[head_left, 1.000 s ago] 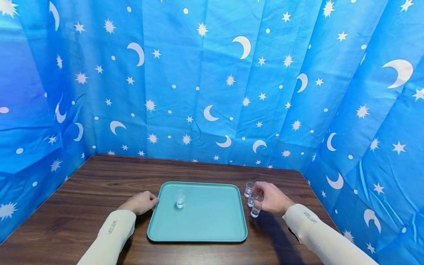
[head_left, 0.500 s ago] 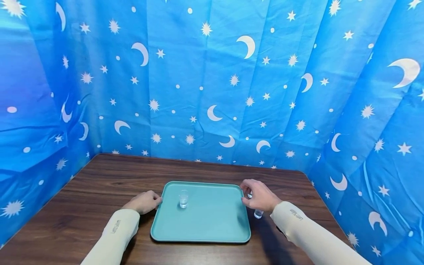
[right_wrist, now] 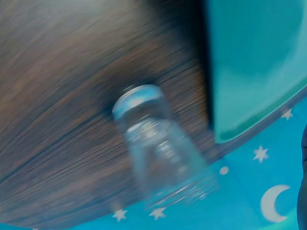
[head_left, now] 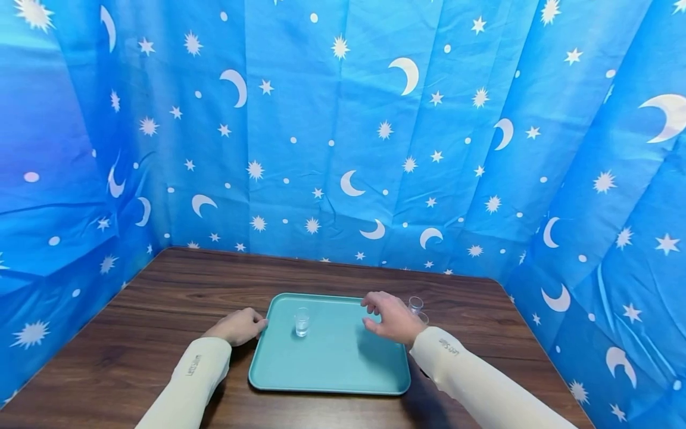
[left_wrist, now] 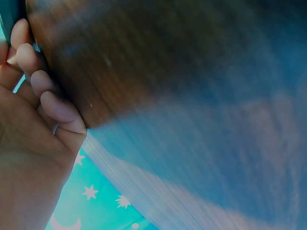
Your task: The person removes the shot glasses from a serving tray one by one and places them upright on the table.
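Note:
A small clear shot glass (head_left: 302, 325) stands upright on the left half of the turquoise tray (head_left: 327, 363). My left hand (head_left: 238, 326) holds the tray's left edge, its fingers curled in the left wrist view. Over the tray's right side hovers my right hand (head_left: 393, 317), thumb and fingers spread apart with no glass showing between them. Just behind it, on the table right of the tray, more shot glasses (head_left: 415, 305) peek out, partly hidden by the hand and sleeve. The right wrist view shows blurred, overlapping glass (right_wrist: 158, 148) beside the tray.
The tray lies on a dark wood-grain table (head_left: 214, 280). A blue curtain (head_left: 321, 119) with white moons and stars hangs behind the table and along both sides.
My right hand has moved left from the glasses beside the tray to above its right side, thumb and fingers parting. The left hand stays at the tray edge; the view has shifted slightly.

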The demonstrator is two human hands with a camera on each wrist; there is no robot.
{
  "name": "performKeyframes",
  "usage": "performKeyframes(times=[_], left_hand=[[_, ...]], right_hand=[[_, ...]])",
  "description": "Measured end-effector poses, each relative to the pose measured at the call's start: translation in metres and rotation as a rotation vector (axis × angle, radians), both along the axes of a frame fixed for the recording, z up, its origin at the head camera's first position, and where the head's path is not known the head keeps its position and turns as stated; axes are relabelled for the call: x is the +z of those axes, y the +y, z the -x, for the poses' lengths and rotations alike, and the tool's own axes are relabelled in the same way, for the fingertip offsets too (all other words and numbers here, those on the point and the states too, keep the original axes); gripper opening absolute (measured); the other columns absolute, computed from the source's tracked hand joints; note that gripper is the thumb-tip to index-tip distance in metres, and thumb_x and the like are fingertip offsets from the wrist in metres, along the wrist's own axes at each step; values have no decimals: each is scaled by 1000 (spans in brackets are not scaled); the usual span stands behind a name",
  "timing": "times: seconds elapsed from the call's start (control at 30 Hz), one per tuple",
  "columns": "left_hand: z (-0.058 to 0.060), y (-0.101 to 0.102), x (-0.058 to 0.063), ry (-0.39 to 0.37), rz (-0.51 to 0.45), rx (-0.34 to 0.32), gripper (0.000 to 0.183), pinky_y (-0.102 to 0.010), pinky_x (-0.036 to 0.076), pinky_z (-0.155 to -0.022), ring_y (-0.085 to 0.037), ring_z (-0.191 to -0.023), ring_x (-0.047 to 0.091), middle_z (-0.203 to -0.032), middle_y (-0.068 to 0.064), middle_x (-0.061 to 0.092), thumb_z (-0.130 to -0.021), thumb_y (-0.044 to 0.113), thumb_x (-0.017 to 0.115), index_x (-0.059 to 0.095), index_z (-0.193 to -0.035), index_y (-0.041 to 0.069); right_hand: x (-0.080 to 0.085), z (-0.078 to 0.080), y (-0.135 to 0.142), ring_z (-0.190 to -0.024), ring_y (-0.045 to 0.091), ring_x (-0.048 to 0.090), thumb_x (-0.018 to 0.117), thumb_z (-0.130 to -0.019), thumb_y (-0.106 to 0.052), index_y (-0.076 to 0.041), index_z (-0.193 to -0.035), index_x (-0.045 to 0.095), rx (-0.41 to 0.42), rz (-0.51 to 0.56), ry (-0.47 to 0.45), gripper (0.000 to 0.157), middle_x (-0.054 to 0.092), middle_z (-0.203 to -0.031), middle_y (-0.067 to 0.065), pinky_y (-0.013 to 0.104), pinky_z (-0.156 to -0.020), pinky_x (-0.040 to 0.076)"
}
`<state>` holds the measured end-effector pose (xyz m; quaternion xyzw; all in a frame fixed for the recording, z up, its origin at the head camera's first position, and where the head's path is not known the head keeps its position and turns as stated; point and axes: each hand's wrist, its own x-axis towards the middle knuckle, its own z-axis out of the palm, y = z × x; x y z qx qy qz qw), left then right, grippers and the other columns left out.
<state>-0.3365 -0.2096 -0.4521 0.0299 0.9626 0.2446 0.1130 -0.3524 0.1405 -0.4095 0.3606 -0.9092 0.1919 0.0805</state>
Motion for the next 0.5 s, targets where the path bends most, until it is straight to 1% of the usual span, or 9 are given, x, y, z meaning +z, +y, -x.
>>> performKeyframes(times=[0.1, 0.2, 0.27, 0.4, 0.5], left_hand=[[-1, 0, 0, 2, 1, 1, 26, -32, 33, -49, -18, -52, 43, -66, 0, 52, -90, 30, 42, 63, -82, 17], [-1, 0, -1, 5, -2, -1, 27, -32, 33, -48, -17, -51, 43, -66, -1, 52, -90, 30, 41, 62, -79, 17], [-1, 0, 0, 7, -3, -3, 27, -32, 33, -49, -17, -51, 43, -65, -1, 52, -90, 30, 42, 62, -77, 18], [-1, 1, -1, 9, -2, 1, 26, -33, 34, -51, -18, -53, 44, -66, 0, 52, -90, 30, 42, 63, -82, 17], [-1, 0, -1, 9, -1, 6, 25, -33, 34, -53, -17, -55, 44, -68, 2, 53, -90, 30, 42, 63, -85, 17]], right_hand=[[-2, 0, -13, -79, 12, 52, 59, -80, -29, -18, -101, 53, 38, 7, -4, 25, 55, -89, 0, 25, -68, 43], [-6, 0, -22, -80, 12, 52, 59, -80, -28, -19, -102, 52, 57, 18, -16, 25, 55, -90, -1, 25, -69, 43], [-9, -1, -26, -80, 10, 51, 60, -80, -28, -20, -102, 52, 54, 22, -23, 25, 54, -90, -2, 24, -69, 43], [-14, -1, -34, -79, 7, 50, 59, -80, -31, -21, -103, 52, 32, 21, -25, 26, 53, -90, -6, 24, -68, 43], [-15, -1, -41, -79, 7, 50, 57, -81, -34, -21, -104, 52, 22, 31, -32, 27, 54, -90, -5, 24, -68, 43]])
